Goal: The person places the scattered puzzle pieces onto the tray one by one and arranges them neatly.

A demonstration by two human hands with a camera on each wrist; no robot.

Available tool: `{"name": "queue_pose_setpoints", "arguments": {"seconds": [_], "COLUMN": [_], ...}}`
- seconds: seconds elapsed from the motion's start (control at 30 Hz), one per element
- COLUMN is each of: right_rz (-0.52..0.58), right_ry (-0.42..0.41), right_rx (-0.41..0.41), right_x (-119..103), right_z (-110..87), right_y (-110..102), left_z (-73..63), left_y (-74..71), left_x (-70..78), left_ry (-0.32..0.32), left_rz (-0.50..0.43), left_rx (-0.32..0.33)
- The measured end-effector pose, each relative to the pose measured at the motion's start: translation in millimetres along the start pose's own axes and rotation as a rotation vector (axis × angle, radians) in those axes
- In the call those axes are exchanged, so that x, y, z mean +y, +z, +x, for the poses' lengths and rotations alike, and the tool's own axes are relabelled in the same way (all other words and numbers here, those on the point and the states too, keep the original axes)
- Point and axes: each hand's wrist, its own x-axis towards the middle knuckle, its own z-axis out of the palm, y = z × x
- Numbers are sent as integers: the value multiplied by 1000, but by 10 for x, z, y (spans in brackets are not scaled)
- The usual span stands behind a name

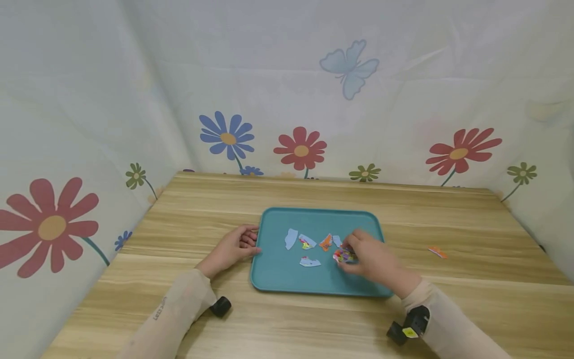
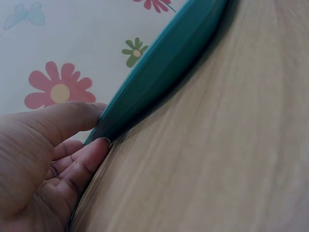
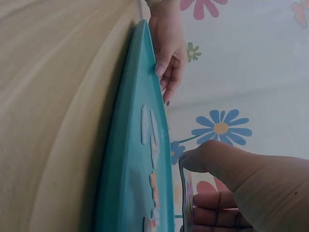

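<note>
A teal tray (image 1: 287, 284) lies on the wooden table. My left hand (image 1: 233, 249) holds its left rim between thumb and fingers; the left wrist view shows the thumb (image 2: 72, 118) against the edge. Over the right half of the tray, my right hand (image 1: 372, 257) pinches a thin, multicoloured printed piece (image 1: 343, 256). In the right wrist view this flat piece (image 3: 187, 198) stands on edge between thumb and fingers. Several irregular pieces lie on the tray: a pale blue one (image 1: 291, 239), a pale one with yellow (image 1: 307, 242), an orange one (image 1: 326, 243) and a pale one (image 1: 310, 262) nearer me.
A small orange and white piece (image 1: 437, 252) lies on the table (image 1: 471, 224) right of the tray. White cloth (image 1: 269, 75) printed with flowers and a butterfly hangs behind the table and along its sides.
</note>
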Motion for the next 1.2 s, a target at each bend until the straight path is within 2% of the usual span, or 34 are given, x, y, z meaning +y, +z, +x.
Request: {"name": "queue_pose_setpoints", "arguments": {"seconds": [0.3,0.67,1.2], "right_rz": [8,-32,-40], "right_ry": [-14,4,-60], "right_rx": [-29,-72,-39], "right_x": [-89,-142,-124], "right_z": [12,11,-20], "right_y": [149,243,304], "left_z": [17,11,10], "left_y": [5,4,8], "left_x": [-22,5,-20], "left_ry": [-7,-18,-5], "left_rz": [-6,-3,-2], "left_rx": [-1,-5,3]}}
